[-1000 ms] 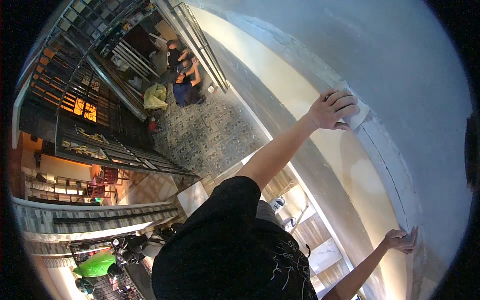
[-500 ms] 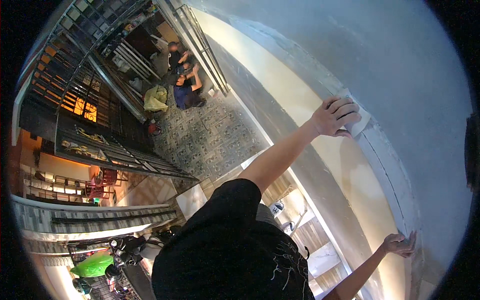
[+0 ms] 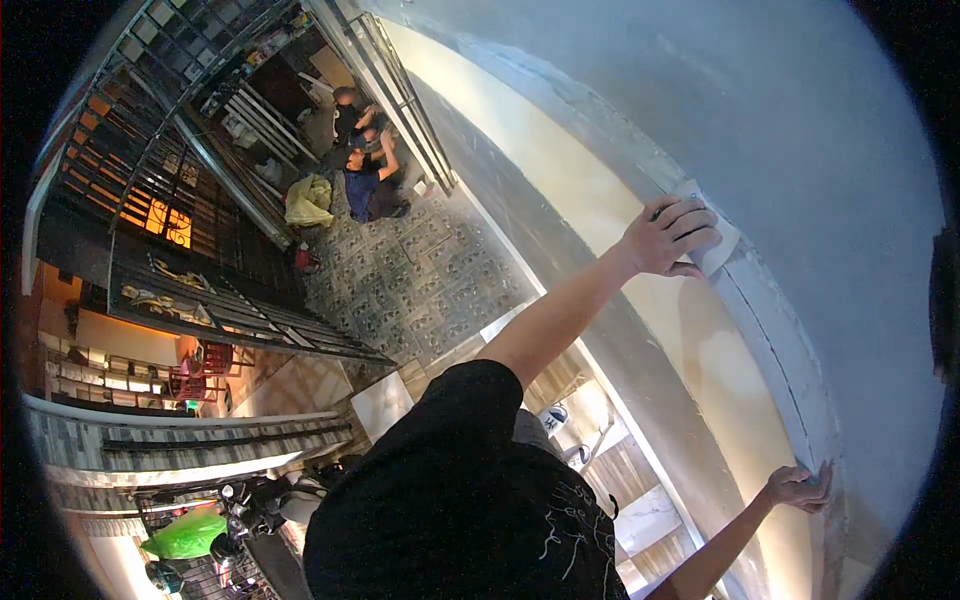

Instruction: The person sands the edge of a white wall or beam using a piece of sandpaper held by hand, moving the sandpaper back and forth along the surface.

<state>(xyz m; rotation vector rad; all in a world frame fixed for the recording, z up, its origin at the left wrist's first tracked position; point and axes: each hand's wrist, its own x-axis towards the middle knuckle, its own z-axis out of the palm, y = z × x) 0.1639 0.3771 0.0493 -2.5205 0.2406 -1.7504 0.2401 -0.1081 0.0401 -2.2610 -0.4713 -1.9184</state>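
Note:
My left hand (image 3: 668, 237), its fingers bent, presses a white sheet-like piece (image 3: 718, 250) against a pale raised band (image 3: 765, 315) that curves along the wall. The piece sticks out past the fingertips; its underside is hidden. Lower on the right, my right hand (image 3: 798, 488) rests against the same band's edge. Its fingers are partly stretched out, and nothing shows in them. A thin dark crack line runs along the band between my hands. Beside it the wall has a cream strip (image 3: 715, 350) and a grey smooth surface (image 3: 800, 130).
Two people (image 3: 365, 160) crouch on the patterned tile floor (image 3: 420, 265) beyond a dark metal gate (image 3: 230, 320). A yellowish sack (image 3: 310, 200) lies near them. A motorbike (image 3: 255, 505) and a green bag (image 3: 185, 532) are at lower left. White-and-wood tiled steps (image 3: 645, 520) lie below me.
Both my hands stay in nearly the same places on the band. The view has shifted very slightly, and the crouching people's arms have moved a little.

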